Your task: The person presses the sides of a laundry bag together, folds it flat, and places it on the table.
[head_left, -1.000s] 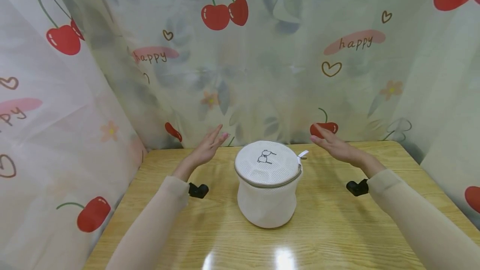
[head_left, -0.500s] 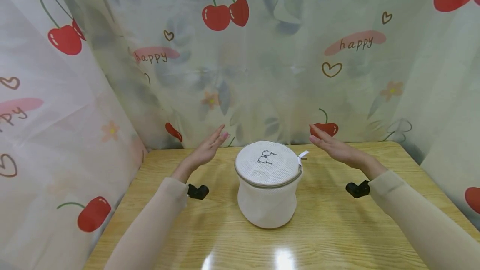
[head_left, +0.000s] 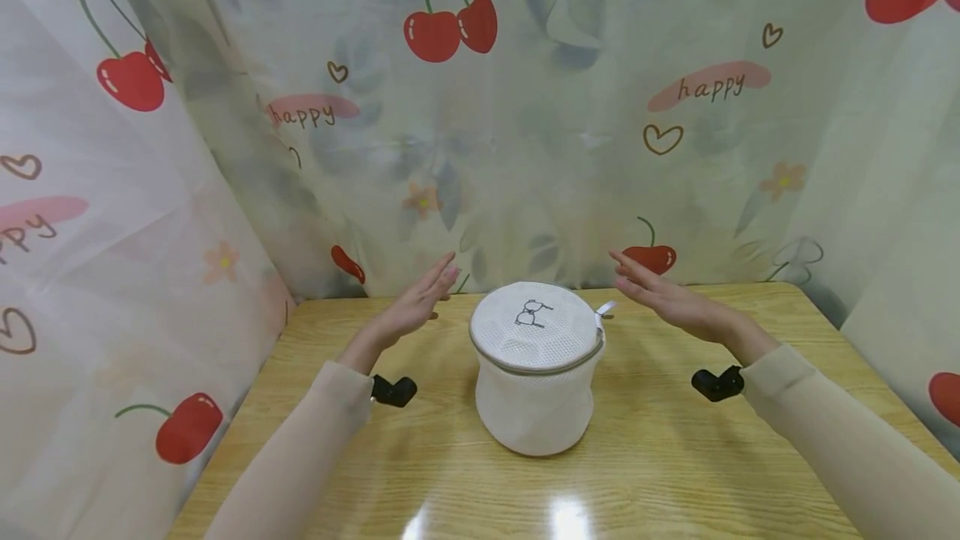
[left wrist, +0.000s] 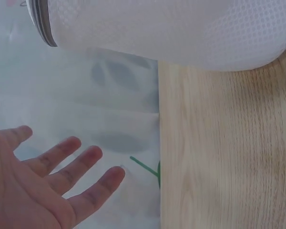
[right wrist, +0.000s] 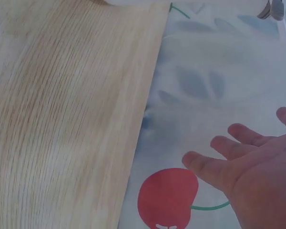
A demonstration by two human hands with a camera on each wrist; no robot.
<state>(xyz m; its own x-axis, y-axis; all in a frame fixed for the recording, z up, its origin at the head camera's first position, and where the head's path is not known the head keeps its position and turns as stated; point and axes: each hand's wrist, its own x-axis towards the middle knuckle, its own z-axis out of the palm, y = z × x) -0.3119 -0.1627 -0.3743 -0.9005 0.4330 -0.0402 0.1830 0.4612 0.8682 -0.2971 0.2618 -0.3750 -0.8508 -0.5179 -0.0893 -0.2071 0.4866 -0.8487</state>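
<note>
Hovering left of center in the head view, the left hand [head_left: 405, 312] is extending its fingers, spread apart. At lower center, a white mesh bag [head_left: 534, 411] is standing upright on the wooden table [head_left: 645, 461], between the hands. Right of center, the right hand [head_left: 688, 307] is hovering apart from the bag, fingers extended and slightly separated.

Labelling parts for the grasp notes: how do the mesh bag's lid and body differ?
Print: the lid carries a dark line drawing; the body's visible side shows none.
Shape: the lid is a roundish disc, the body an upright, curved wall.
Shared: both whitish, meeting at grey trim.
</note>
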